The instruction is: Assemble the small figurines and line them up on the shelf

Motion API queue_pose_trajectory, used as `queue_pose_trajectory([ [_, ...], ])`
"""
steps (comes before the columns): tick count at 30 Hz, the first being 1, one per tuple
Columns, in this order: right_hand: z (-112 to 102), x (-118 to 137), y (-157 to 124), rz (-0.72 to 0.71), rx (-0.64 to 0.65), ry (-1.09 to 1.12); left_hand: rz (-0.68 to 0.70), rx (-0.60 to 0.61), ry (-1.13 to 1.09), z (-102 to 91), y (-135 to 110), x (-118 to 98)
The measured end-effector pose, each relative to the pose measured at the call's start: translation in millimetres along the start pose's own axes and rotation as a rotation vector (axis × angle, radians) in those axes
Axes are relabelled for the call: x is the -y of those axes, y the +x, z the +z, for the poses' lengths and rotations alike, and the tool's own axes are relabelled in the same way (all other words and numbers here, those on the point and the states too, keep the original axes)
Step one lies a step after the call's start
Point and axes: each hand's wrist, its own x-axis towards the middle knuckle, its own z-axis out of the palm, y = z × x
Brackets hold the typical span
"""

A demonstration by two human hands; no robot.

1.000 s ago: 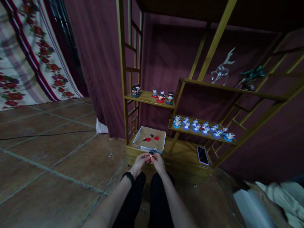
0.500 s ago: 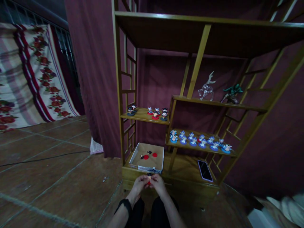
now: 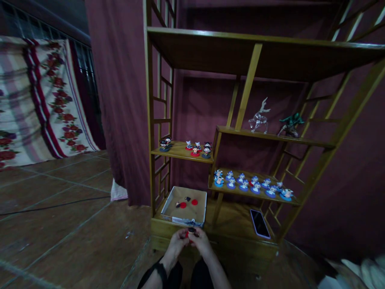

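Observation:
A small figurine (image 3: 191,230) with a black top and a red lower part is held between my two hands, in front of the shelf's lower edge. My left hand (image 3: 178,241) pinches its left side, close to the red part. From the right, my right hand (image 3: 199,239) closes its fingers on the same figurine. Fingers cover much of it. Just beyond my hands, an open cardboard box (image 3: 168,197) rests on the bottom shelf. Inside lie two flat red discs, one of them the right disc (image 3: 195,202), and small dark figurine pieces (image 3: 187,199).
Small figurines on red and dark bases (image 3: 195,150) stand on the left shelf. Several blue-and-white figurines (image 3: 244,184) line the right shelf, with a phone (image 3: 260,223) below. A clear deer ornament (image 3: 259,118) and a green ornament (image 3: 291,123) stand higher. A maroon curtain (image 3: 126,120) hangs left.
The view has tilted up slightly, so the shelf sits lower in the picture. Both hands still hold the figurine, which now appears turned, with its black top more toward me.

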Motion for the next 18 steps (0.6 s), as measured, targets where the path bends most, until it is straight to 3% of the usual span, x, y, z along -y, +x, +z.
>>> queue_pose_trajectory([
  [4,0,-3,1,0.012,0.007,0.001,0.023,0.04,-0.011,0.8,-1,-1],
  [11,2,6,-4,0.034,0.063,0.095,0.007,-0.008,0.004,-4.9,-2,-3],
  [18,4,10,-9,0.054,0.039,0.187,0.074,0.004,0.088,-6.2,-7,-9],
])
